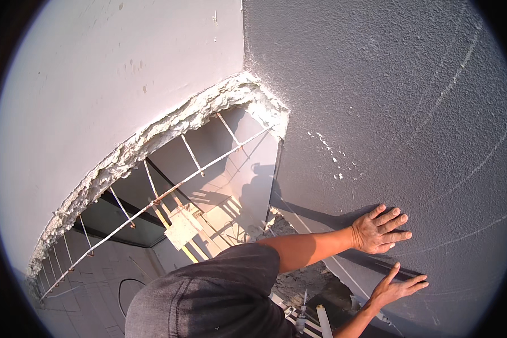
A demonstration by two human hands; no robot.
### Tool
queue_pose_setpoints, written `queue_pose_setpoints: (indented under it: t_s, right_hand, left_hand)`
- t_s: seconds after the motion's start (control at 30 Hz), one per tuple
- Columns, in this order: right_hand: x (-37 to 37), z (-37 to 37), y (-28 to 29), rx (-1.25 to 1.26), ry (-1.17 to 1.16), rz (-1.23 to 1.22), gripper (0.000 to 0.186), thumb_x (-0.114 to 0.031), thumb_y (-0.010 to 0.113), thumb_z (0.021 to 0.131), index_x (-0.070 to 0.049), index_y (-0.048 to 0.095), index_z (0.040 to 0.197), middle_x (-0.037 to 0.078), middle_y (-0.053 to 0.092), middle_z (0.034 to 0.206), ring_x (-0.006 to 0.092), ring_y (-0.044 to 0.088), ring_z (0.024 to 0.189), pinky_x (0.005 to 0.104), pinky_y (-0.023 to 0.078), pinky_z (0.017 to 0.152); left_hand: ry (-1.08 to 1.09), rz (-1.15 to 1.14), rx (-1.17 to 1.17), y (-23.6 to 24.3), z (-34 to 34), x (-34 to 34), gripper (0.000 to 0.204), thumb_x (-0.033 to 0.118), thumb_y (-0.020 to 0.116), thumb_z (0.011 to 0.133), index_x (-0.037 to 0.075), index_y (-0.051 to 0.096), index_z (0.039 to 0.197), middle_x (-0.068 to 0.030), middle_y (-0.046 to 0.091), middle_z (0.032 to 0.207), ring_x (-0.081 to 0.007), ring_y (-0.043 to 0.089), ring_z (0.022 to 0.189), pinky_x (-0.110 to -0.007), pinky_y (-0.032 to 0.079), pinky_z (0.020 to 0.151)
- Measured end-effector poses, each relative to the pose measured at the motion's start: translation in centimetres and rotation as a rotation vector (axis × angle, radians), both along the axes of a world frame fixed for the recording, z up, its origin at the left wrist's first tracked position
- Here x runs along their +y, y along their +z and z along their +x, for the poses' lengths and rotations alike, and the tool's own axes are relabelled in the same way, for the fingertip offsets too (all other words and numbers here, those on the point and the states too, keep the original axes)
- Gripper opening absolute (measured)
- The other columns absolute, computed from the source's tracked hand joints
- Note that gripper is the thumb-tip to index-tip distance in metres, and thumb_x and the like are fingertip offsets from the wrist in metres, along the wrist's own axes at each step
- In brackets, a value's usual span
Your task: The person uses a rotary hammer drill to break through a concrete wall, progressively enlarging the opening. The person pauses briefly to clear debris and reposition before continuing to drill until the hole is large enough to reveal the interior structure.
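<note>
My left arm, in a dark grey sleeve, reaches across to a rough dark-grey textured wall on the right. Against that wall rests my left hand, palm down with its fingers spread. Just below it, my right hand also meets the wall, its thumb apart from the outstretched fingers. Neither hand holds anything. Near the lower edge, left of my right forearm, is a tube with a pointed nozzle. Beside it lies a white strip-like piece.
A jagged broken concrete edge runs along the pale wall. Rusty reinforcing bars cross the opening. Below stand yellow bars with a pale board. Rough rubble lies at the dark wall's foot. A thin black cable loops beside my shoulder.
</note>
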State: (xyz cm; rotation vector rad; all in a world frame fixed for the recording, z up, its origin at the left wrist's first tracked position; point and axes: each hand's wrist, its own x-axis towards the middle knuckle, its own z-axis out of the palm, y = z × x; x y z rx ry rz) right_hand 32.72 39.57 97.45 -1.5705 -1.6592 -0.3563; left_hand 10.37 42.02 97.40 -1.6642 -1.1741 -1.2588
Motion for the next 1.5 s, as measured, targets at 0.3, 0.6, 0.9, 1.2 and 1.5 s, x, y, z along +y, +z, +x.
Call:
queue_pose_setpoints:
  t_s: [0.3,0.6,0.9,1.2,1.5]
  right_hand:
    - [0.2,1.4,-1.4,-0.216,-0.057,0.037,0.104,-0.067,0.058,0.099,0.001,0.016,0.166,0.039,0.014,0.166,0.0526,0.022,0.154,0.0566,0.030,0.123]
    - [-2.2,-3.1,1.4,-0.213,0.114,0.021,0.136,-0.085,0.061,0.083,0.023,0.017,0.154,0.060,0.016,0.148,0.0708,0.030,0.140,0.0672,0.033,0.116]
    - [-2.0,0.5,0.0,-0.343,0.009,0.028,0.126,-0.082,0.053,0.089,0.016,0.016,0.158,0.052,0.013,0.157,0.0621,0.024,0.148,0.0623,0.029,0.121]
    - [3.3,-1.1,-3.0,-0.285,0.159,0.082,0.130,-0.086,0.048,0.088,0.018,0.012,0.157,0.051,0.007,0.159,0.0609,0.018,0.150,0.0610,0.023,0.124]
    - [4.6,-5.7,-3.3,-0.220,0.397,0.092,0.124,-0.082,0.050,0.090,0.015,0.014,0.159,0.049,0.009,0.160,0.0605,0.019,0.150,0.0617,0.024,0.123]
  left_hand:
    - [-0.019,-0.450,-0.402,7.5,-14.3,-25.6,0.071,0.021,0.076,0.087,0.000,0.049,0.149,-0.0209,0.054,0.146,-0.0403,0.047,0.140,-0.055,0.036,0.118]
    - [1.063,-0.880,-0.619,3.9,-26.5,-42.2,0.057,0.037,0.071,0.094,-0.005,0.055,0.130,-0.0234,0.065,0.115,-0.0367,0.063,0.111,-0.048,0.051,0.092]
    - [1.042,-0.855,-0.493,2.5,-27.1,-41.7,0.036,0.038,0.061,0.101,0.007,0.064,0.083,-0.0093,0.069,0.068,-0.0264,0.068,0.064,-0.039,0.050,0.068]
    - [1.064,-0.856,-0.554,0.5,-27.1,-40.9,0.040,0.042,0.056,0.104,0.008,0.066,0.084,-0.0082,0.071,0.072,-0.0260,0.070,0.067,-0.039,0.049,0.074]
    - [1.107,-0.894,-0.688,1.7,-26.1,-40.7,0.049,0.049,0.050,0.106,0.009,0.075,0.093,-0.0102,0.074,0.077,-0.0303,0.072,0.075,-0.042,0.050,0.081]
